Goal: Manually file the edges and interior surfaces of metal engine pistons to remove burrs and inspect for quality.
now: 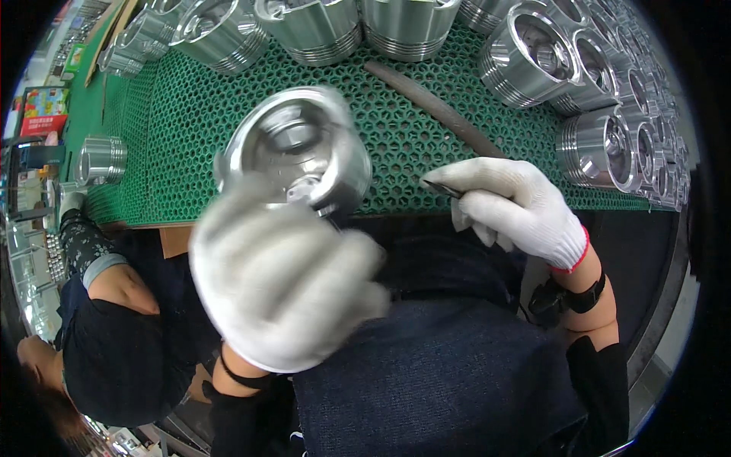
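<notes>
My left hand (282, 278), in a white knit glove and smeared by motion, grips the near edge of a shiny metal piston (346, 164). This piston is tilted with its hollow side toward me, over the near part of the green mat, and is blurred as well. My right hand (510, 202), gloved in white with a red cuff edge, pinches a small dark pointed tool (442, 188) between thumb and forefinger. Its tip points left toward the piston, apart from it; the rest is hidden in the glove. Beyond that hand a long brownish-grey bar (434, 107) lies slantwise on the mat.
A green honeycomb mat (183, 114) covers the bench. Several pistons (308, 30) line its far side, and more (533, 57) crowd the right. A lone piston (99, 160) lies at left. Beside me on the left sits a co-worker (114, 350) with a gloved hand at the bench.
</notes>
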`<action>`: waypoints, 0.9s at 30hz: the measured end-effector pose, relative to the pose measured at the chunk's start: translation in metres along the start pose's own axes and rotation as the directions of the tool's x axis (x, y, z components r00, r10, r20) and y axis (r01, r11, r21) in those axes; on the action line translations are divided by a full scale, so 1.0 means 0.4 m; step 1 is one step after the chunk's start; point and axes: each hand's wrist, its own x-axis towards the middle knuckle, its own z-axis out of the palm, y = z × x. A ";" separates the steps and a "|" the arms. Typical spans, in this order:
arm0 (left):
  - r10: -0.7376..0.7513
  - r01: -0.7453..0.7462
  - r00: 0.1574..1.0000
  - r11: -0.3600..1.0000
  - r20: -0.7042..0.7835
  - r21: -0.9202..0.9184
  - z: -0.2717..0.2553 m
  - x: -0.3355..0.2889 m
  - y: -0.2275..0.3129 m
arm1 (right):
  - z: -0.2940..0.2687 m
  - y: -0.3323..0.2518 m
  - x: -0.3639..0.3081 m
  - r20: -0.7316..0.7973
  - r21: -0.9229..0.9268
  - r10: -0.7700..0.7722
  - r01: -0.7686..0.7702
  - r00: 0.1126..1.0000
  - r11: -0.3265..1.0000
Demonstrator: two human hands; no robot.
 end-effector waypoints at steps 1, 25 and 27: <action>-0.065 0.063 0.997 0.996 -0.028 -0.063 -0.014 -0.001 -0.032 | -0.009 -0.004 -0.009 0.001 0.000 0.001 -0.001 1.000 1.000; 0.179 -0.241 0.733 0.971 0.656 0.004 -0.034 0.147 -0.150 | -0.025 -0.023 0.041 -0.055 0.047 0.088 -0.086 0.995 0.995; 0.167 -0.334 0.633 0.940 0.756 0.072 -0.028 0.178 -0.146 | -0.025 -0.010 0.033 -0.118 0.071 0.095 -0.087 0.989 0.994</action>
